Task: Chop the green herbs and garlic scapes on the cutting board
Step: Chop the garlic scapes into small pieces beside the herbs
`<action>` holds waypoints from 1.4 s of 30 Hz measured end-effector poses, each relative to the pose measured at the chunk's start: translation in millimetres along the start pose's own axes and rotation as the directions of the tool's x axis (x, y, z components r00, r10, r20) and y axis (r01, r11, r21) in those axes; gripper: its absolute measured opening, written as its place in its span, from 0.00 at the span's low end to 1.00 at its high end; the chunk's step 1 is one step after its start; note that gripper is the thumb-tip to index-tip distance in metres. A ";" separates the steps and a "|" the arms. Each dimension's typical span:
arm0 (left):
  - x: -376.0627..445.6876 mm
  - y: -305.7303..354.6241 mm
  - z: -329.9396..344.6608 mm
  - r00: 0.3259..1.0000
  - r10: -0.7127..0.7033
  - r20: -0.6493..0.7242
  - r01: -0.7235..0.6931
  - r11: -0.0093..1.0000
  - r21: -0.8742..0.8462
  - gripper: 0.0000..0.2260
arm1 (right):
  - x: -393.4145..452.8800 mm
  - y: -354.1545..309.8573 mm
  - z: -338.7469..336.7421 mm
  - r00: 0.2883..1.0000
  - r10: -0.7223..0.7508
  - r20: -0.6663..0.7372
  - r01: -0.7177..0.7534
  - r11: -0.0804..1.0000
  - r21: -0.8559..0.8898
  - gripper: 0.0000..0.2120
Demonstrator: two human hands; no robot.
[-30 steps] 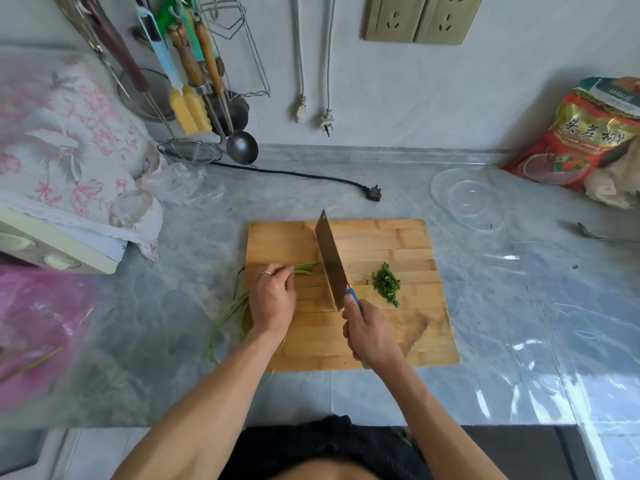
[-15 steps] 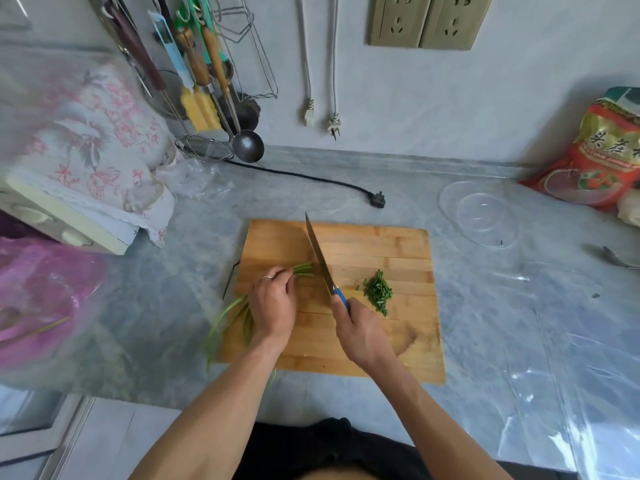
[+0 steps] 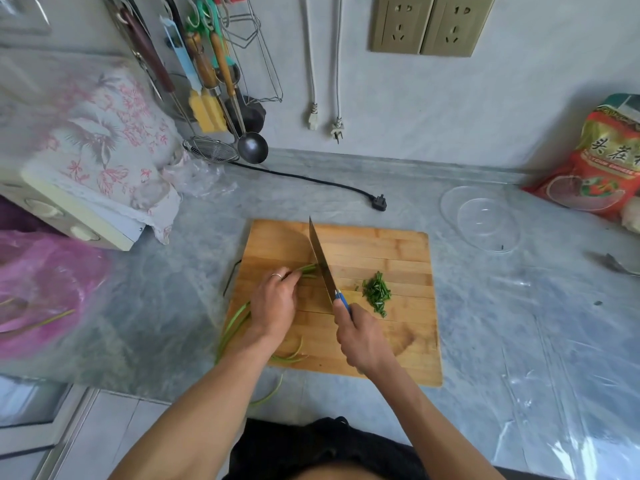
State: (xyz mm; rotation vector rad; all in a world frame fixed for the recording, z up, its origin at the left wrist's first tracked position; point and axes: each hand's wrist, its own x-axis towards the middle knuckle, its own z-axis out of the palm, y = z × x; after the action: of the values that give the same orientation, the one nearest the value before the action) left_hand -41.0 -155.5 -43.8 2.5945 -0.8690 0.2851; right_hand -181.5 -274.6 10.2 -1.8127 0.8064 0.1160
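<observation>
The garlic scapes [image 3: 306, 270] lie across the cutting board [image 3: 381, 251], and their cut ends stick out just past the fingertips of the left hand [image 3: 273, 301], which presses the bundle down with curled fingers. The long tails run back under this hand and hang over the near left edge of the board. The knife [image 3: 322, 265] stands on the board right at those ends, very near the holding fingers; the right hand [image 3: 360, 336] is closed around its blue handle. A small pile of chopped pieces [image 3: 377, 293] sits beyond the blade, away from the holding hand. To cut well, I think the fingertips should stay tucked back, the blade should come straight down, and the bundle should be fed forward little by little.
</observation>
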 end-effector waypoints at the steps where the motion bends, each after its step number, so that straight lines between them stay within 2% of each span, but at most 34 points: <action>1: -2.3 2.4 1.1 1.000 -0.022 -0.011 0.022 1.000 -0.005 0.13 | -1.7 0.8 0.7 1.000 -0.006 0.001 0.006 1.000 -0.009 0.26; 7: -0.6 14.7 5.7 0.992 -0.123 -0.025 0.121 0.989 -0.084 0.06 | -3.5 -2.7 2.2 0.999 -0.046 0.022 0.047 0.997 -0.053 0.23; 12: 3.5 16.0 5.6 0.983 -0.174 -0.052 0.165 0.975 -0.152 0.01 | 0.6 -1.6 0.1 0.999 0.025 0.033 -0.026 0.999 0.034 0.27; 19: 4.7 20.1 12.5 0.957 -0.282 -0.062 0.268 0.947 -0.175 0.10 | 2.1 -8.8 -2.1 0.997 0.044 0.064 -0.048 0.997 0.052 0.28; 21: 2.8 13.1 12.9 0.964 -0.260 -0.048 0.249 0.954 -0.166 0.12 | -0.1 -11.5 -1.4 0.994 0.065 0.087 -0.071 0.995 0.075 0.26; 24: -1.8 -7.5 6.6 0.987 -0.162 -0.025 0.156 0.975 -0.157 0.14 | -6.1 -14.4 3.5 0.992 0.069 0.105 -0.076 0.995 0.067 0.28; 27: 0.1 -33.0 -2.6 0.999 -0.049 -0.010 0.047 0.990 -0.130 0.11 | -10.8 -19.3 15.7 0.991 0.059 0.117 -0.064 0.997 0.042 0.29; 33: 9.0 -46.1 -16.6 0.996 0.044 0.082 -0.033 0.991 -0.131 0.11 | -6.8 -32.8 41.0 0.997 0.080 0.001 -0.080 0.997 0.024 0.30; 37: 12.0 -47.1 -17.8 0.994 -0.013 0.105 0.037 0.973 -0.227 0.03 | -9.1 -34.6 46.9 0.994 0.088 -0.066 -0.089 0.996 -0.009 0.30; 40: 13.2 -45.1 -14.0 0.980 -0.130 0.147 0.173 0.928 -0.330 0.03 | -12.9 -36.8 53.7 0.993 0.063 -0.099 -0.070 0.996 -0.064 0.29; 42: 14.8 -49.9 -12.4 0.976 -0.113 0.184 0.175 0.914 -0.367 0.03 | -15.7 -40.2 61.3 0.989 0.061 -0.138 -0.069 0.996 -0.055 0.29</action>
State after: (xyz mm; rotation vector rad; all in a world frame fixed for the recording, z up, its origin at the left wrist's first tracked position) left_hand 0.4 -121.7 -42.9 2.3174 -0.6965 -0.1275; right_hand -152.2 -207.1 24.9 -1.8663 0.9677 0.0595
